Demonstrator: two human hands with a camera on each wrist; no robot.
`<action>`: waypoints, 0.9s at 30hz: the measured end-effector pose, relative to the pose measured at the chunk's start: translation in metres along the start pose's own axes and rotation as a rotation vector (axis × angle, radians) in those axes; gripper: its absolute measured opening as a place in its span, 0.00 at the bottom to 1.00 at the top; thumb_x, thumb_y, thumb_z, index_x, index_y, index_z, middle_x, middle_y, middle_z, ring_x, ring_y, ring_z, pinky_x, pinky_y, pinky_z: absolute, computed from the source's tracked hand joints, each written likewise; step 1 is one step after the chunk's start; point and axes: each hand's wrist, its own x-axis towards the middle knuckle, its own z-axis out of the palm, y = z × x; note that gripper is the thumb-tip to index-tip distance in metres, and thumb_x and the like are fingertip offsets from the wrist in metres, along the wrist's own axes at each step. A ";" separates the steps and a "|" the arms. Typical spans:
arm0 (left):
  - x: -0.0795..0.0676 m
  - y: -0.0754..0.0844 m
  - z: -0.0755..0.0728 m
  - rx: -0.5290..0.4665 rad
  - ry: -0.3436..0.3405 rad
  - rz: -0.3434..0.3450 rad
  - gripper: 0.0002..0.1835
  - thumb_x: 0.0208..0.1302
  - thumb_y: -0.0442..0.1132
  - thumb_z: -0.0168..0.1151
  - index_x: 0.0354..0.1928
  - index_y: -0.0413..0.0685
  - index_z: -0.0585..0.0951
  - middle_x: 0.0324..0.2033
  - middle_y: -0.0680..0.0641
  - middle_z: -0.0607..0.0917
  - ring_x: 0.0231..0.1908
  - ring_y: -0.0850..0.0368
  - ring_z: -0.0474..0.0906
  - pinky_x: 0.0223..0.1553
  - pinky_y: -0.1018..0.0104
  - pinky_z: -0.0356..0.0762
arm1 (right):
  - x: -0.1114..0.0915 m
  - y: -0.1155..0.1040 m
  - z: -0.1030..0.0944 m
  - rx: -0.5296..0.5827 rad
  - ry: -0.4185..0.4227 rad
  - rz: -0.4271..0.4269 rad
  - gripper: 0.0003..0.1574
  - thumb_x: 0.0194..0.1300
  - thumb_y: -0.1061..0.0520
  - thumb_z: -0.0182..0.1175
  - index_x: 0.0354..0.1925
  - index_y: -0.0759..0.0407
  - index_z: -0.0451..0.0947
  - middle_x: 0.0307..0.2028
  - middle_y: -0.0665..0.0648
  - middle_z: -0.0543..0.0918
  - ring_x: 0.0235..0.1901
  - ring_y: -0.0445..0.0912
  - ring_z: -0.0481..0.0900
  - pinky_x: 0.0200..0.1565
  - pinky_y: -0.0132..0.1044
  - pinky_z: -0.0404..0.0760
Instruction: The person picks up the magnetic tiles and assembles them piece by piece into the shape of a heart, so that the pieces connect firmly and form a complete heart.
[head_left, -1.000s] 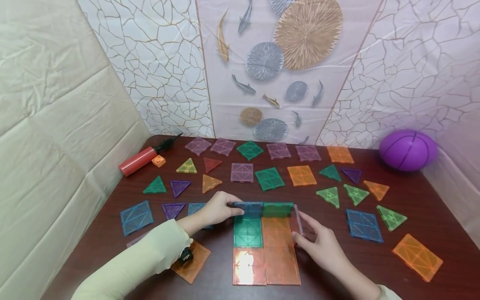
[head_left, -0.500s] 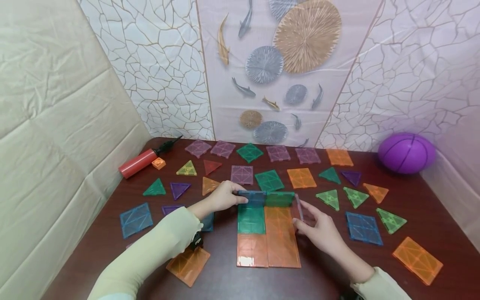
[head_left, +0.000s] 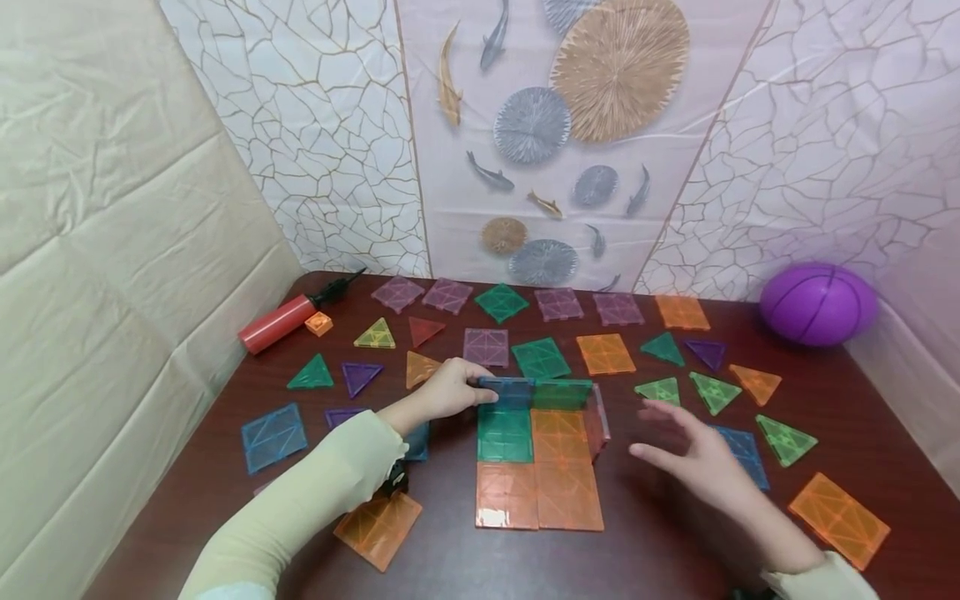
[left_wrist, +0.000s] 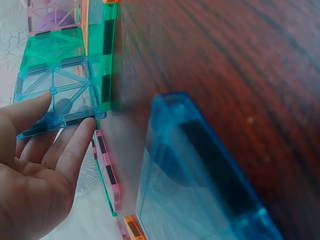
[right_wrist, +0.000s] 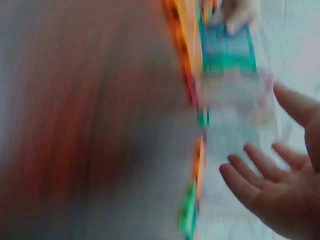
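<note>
My left hand (head_left: pixel 448 392) pinches the left edge of an upright blue magnetic tile (head_left: pixel 512 392), thumb in front, fingers behind. Beside that tile, an upright green tile (head_left: pixel 562 395) continues the wall. A pink tile (head_left: pixel 598 421) stands at the right end, turned toward me. These rise from a flat block made of a green tile (head_left: pixel 505 435) and several orange tiles (head_left: pixel 567 496). To the right, my right hand (head_left: pixel 705 458) is apart from the pink tile, fingers spread and holding nothing. The right wrist view is blurred, but a gap shows between hand (right_wrist: pixel 280 185) and tile.
Loose square and triangular tiles lie around the block, including a blue square (head_left: pixel 274 438) at left and an orange square (head_left: pixel 840 518) at right. A red hand pump (head_left: pixel 277 323) lies at the back left, a purple ball (head_left: pixel 819 303) at the back right.
The tile block has shifted away from me and slightly right, with my left hand still gripping the blue tile. My right hand has let go of the pink tile and moved right.
</note>
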 end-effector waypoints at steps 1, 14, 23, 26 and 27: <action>0.000 0.000 0.000 0.000 0.000 0.002 0.08 0.61 0.36 0.67 0.41 0.43 0.87 0.29 0.46 0.88 0.20 0.63 0.71 0.25 0.71 0.67 | -0.001 0.006 -0.009 -0.048 0.007 -0.021 0.38 0.62 0.51 0.67 0.66 0.62 0.66 0.55 0.64 0.79 0.52 0.60 0.77 0.50 0.51 0.77; 0.003 -0.002 0.001 -0.007 -0.001 -0.006 0.08 0.61 0.36 0.67 0.41 0.43 0.87 0.29 0.47 0.88 0.21 0.64 0.72 0.26 0.71 0.68 | 0.001 0.073 -0.081 -0.320 -0.148 -0.042 0.44 0.49 0.48 0.75 0.59 0.65 0.72 0.56 0.68 0.76 0.52 0.45 0.73 0.45 0.43 0.77; 0.003 -0.001 0.001 -0.006 -0.004 -0.022 0.07 0.61 0.36 0.67 0.40 0.44 0.87 0.29 0.45 0.88 0.22 0.63 0.73 0.27 0.71 0.69 | 0.006 0.093 -0.083 -0.372 -0.204 -0.039 0.50 0.42 0.44 0.78 0.57 0.69 0.73 0.53 0.72 0.74 0.51 0.61 0.71 0.46 0.57 0.74; 0.002 -0.001 0.001 -0.006 -0.005 -0.025 0.07 0.61 0.37 0.67 0.40 0.44 0.87 0.29 0.46 0.88 0.22 0.64 0.73 0.27 0.71 0.69 | 0.007 0.097 -0.081 -0.385 -0.230 -0.042 0.51 0.41 0.42 0.77 0.57 0.68 0.73 0.53 0.73 0.72 0.51 0.67 0.68 0.44 0.63 0.73; 0.002 -0.001 0.001 -0.005 -0.005 -0.027 0.07 0.61 0.36 0.67 0.40 0.44 0.87 0.29 0.46 0.88 0.22 0.64 0.73 0.27 0.71 0.69 | 0.007 0.097 -0.080 -0.392 -0.233 -0.046 0.50 0.40 0.41 0.77 0.57 0.67 0.73 0.53 0.73 0.72 0.50 0.67 0.68 0.43 0.62 0.73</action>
